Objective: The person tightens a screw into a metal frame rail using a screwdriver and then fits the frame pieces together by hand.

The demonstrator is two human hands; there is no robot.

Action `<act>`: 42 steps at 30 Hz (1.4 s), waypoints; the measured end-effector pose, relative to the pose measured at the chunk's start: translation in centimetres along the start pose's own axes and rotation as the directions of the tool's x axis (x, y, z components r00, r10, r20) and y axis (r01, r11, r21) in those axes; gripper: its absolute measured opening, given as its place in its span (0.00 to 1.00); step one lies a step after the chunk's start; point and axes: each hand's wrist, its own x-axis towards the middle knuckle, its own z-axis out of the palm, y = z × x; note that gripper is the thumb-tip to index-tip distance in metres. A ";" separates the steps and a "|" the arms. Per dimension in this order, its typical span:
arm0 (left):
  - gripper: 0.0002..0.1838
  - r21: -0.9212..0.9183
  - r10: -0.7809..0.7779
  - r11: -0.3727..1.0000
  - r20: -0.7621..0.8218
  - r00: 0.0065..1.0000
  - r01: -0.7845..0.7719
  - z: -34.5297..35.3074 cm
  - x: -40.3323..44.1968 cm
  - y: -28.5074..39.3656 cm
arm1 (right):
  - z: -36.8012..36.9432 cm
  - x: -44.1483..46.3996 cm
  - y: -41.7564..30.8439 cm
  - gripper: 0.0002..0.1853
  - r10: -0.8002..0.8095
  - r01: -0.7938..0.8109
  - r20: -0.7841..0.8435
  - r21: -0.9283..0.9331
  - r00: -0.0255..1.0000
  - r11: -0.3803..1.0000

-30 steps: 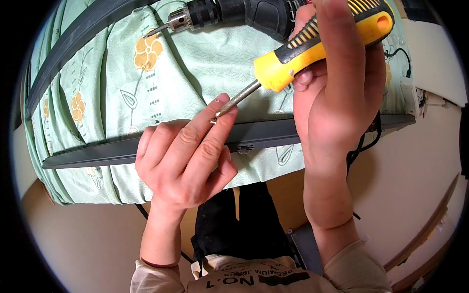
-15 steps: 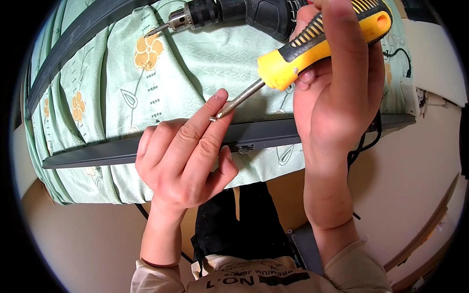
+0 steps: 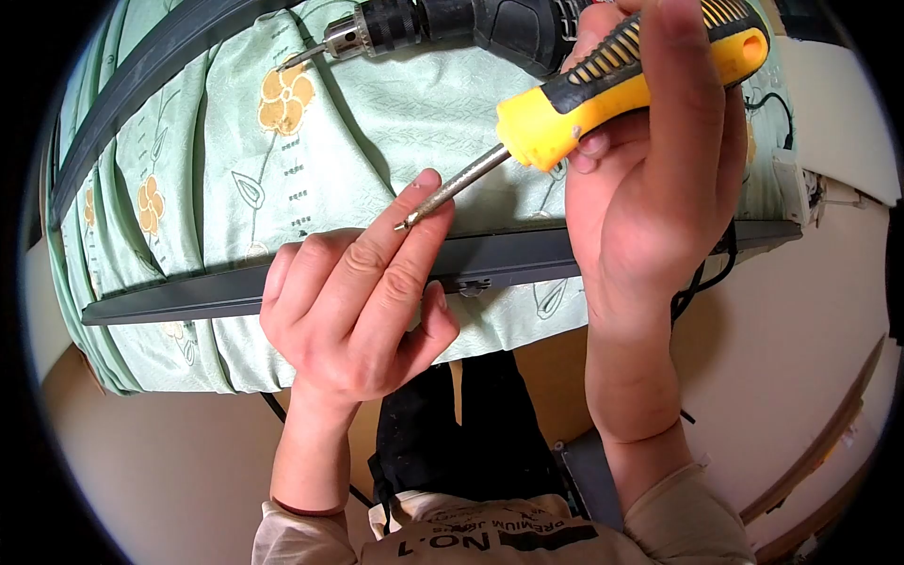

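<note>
My right hand (image 3: 650,179) is wrapped round a screwdriver (image 3: 574,118) with a yellow and black handle. Its metal shaft slants down to the left, and the tip meets the index and middle fingers of my left hand (image 3: 363,301). Those two fingers are pressed side by side, with a small shiny metal bit at the screwdriver tip, too small to name for certain. The left hand lies across a long dark grey frame bar (image 3: 527,256), its other fingers curled and its thumb on the near side.
A black power drill (image 3: 395,26) with a bit in its chuck lies at the back. A curved dark frame piece (image 3: 122,104) spans the upper left. Patterned green cloth (image 3: 395,122) covers the surface beneath. A black cable (image 3: 720,268) hangs at the right.
The screwdriver tip has shifted slightly left and down along my left fingers. Its handle and my right fingers have moved a little to the right. My left hand has stayed put.
</note>
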 end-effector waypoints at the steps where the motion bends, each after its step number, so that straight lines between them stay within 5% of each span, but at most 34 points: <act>1: 0.21 0.000 0.000 1.000 0.000 1.000 0.000 -0.2 0.0 0.1 | 0.0 0.0 0.0 0.35 -0.001 0.001 -0.001 -0.001 1.000 1.000; 6: 0.27 -0.007 -0.007 1.000 0.079 0.997 0.008 -0.6 0.1 0.1 | 0.0 0.1 0.0 0.36 -0.006 0.006 -0.001 -0.004 1.000 1.000; 42: 0.27 -0.010 -0.016 1.000 0.062 0.998 0.017 -0.8 0.2 0.3 | 0.1 -0.3 -1.0 0.42 -0.052 0.051 -0.024 -0.046 0.998 0.998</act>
